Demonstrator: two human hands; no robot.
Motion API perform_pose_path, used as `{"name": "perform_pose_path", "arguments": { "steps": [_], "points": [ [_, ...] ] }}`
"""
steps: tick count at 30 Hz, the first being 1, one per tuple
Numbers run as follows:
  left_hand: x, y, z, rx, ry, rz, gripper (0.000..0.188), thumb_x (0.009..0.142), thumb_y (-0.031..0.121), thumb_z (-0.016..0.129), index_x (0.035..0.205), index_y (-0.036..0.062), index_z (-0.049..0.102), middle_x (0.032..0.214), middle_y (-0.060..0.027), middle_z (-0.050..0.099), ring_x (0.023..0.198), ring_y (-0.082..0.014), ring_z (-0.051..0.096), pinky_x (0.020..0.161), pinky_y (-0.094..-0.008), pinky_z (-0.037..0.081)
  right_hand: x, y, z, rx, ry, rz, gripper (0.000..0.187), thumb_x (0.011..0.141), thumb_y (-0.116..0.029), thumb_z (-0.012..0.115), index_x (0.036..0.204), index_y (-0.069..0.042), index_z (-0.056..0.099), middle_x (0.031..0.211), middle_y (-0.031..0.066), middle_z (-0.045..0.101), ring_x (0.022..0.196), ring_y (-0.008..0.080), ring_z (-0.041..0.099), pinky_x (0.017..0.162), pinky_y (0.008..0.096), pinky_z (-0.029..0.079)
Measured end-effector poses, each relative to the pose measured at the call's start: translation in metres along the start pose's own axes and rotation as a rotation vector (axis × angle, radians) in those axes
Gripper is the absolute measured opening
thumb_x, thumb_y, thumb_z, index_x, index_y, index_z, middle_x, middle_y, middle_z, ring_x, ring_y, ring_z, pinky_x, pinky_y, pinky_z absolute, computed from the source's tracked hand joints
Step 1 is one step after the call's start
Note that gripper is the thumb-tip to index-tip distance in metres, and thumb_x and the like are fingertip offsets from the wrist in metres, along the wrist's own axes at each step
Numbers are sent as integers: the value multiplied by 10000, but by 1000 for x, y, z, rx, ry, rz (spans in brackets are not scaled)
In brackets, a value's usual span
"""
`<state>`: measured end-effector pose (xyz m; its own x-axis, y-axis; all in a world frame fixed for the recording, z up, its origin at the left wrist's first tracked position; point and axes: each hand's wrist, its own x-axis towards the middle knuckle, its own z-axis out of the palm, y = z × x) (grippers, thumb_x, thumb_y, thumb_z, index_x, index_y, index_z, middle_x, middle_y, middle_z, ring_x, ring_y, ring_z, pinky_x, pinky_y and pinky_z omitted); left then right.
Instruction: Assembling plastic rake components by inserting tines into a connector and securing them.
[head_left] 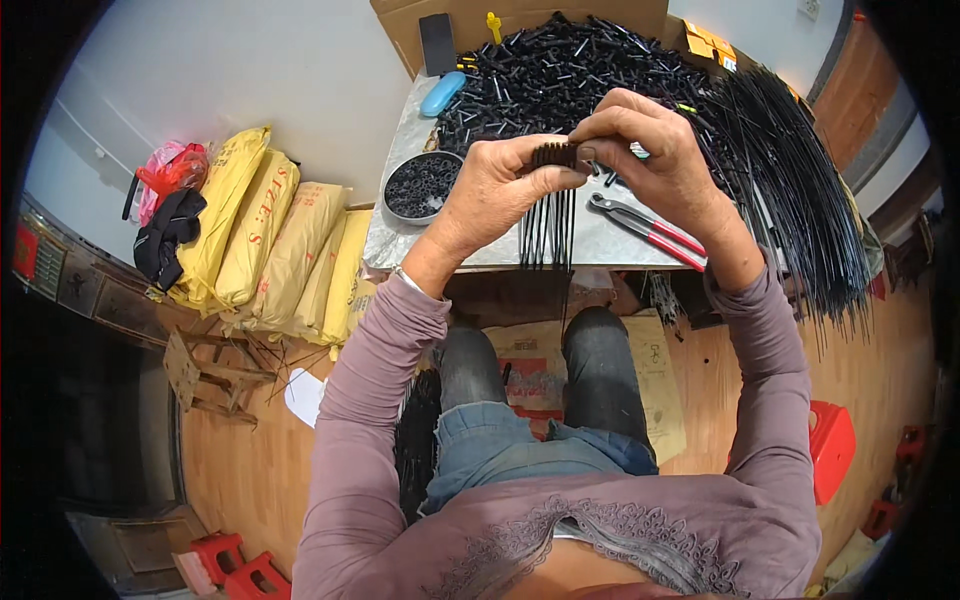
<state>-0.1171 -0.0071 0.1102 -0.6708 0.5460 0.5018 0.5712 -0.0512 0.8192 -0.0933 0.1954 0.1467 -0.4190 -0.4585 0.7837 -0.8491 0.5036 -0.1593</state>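
Observation:
My left hand [500, 180] is closed around a bundle of thin black rods [547, 230], which hang down past the table's front edge. Their dark upper ends form a ridged row between thumb and fingers. At the right end of that row, the thumb and fingers of my right hand [650, 145] are pinched together; what lies between them is too small to make out. Red-handled pincers [650, 232] lie on the table just below my right hand. Behind both hands spreads a large heap of short black tubes [590, 75].
A round tub [388, 200] of small black rings stands left on the table [395, 247], near a blue case [442, 93] and a dark phone [436, 43]. Long black rods [800, 200] overhang the right side. Yellow sacks [262, 225], a wooden stool [215, 375] and red stools [830, 450] surround me.

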Motion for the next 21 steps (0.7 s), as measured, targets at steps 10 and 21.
{"name": "perform_pose_path", "arguments": {
  "steps": [10,21],
  "points": [
    [-4,-1,-20,165,21,63,166,836,77,689,984,4,713,810,-31,716,748,-70,637,699,-220,509,11,-2,18,103,-32,63,138,773,1,692,904,1,650,783,53,593,655,120,581,568,241,464],
    [-5,-10,-16,134,69,94,167,832,178,704,931,48,736,793,-35,721,716,-59,644,650,-228,510,13,-8,16,187,-60,151,116,771,11,685,882,8,653,759,37,580,639,94,542,560,230,429]
  ]
}}
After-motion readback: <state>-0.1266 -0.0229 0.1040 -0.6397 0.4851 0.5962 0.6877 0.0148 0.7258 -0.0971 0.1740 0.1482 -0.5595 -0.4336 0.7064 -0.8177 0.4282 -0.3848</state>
